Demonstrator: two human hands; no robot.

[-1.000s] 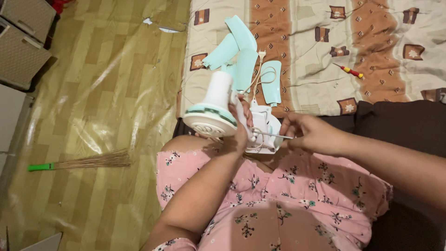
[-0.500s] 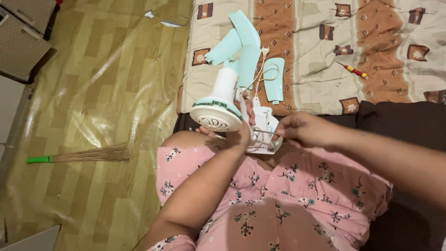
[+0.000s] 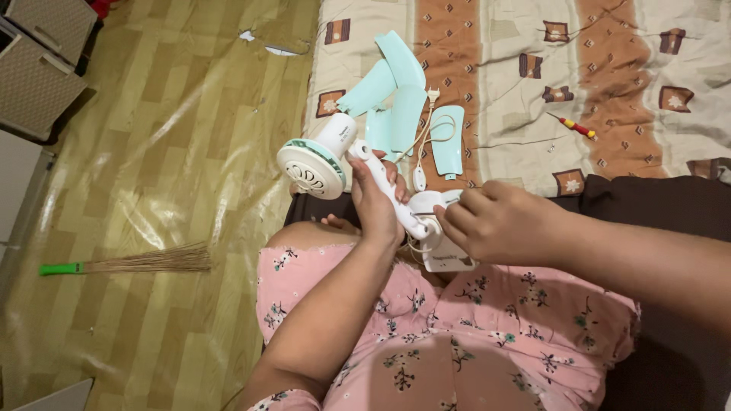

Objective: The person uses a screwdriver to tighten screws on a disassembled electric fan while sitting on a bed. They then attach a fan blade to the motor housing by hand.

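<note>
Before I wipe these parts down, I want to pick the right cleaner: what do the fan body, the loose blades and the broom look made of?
Fan body: looks like glossy white and mint plastic, moulded vents on the motor housing. Loose blades: thin, smooth mint plastic, probably, with soft sheen. Broom: bundle of dry brown plant stalks, matte, with a green handle, seemingly plastic. Left hand holds the fan's neck.

You are tilting the fan motor (image 3: pixel 312 166) leftward, away from the blades (image 3: pixel 396 91), while your right hand (image 3: pixel 499 222) is closing over the fan base (image 3: pixel 442 228) beside your left hand (image 3: pixel 377 202).
</note>
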